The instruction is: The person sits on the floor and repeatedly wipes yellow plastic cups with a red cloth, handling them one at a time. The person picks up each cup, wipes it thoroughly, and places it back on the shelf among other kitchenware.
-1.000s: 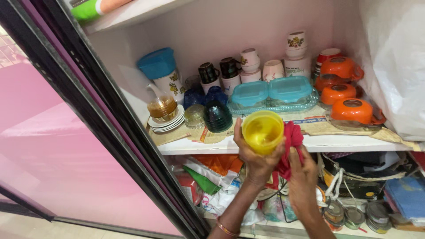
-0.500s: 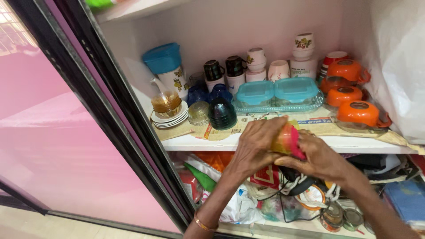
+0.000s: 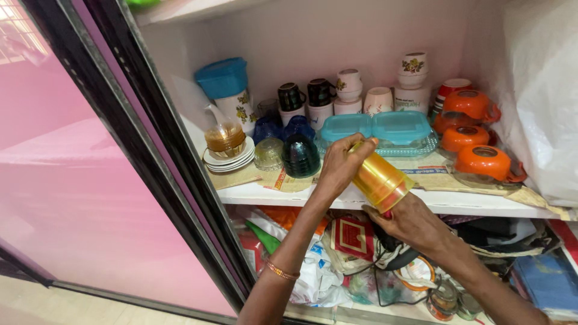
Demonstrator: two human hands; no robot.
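Note:
A yellow translucent plastic jar (image 3: 379,179) is held tilted in front of the cupboard shelf (image 3: 271,194). My left hand (image 3: 342,164) grips its upper end from the left. My right hand (image 3: 406,221) closes around its lower end, where a bit of red shows between the fingers. The jar hangs just above the shelf's front edge, next to two teal lidded boxes (image 3: 376,126). A gold bangle (image 3: 281,271) sits on my left wrist.
On the shelf stand a blue-lidded jug (image 3: 227,87), stacked plates with a glass bowl (image 3: 227,147), dark glass bowls (image 3: 300,155), several mugs (image 3: 319,96) and orange lidded pots (image 3: 484,162). Bags and jars crowd the shelf below. A dark door frame (image 3: 150,150) runs on the left.
The jar has been turned from mouth-up to lying tilted on its side, and it sits higher. Both hands now hold its two ends. The camera has moved closer.

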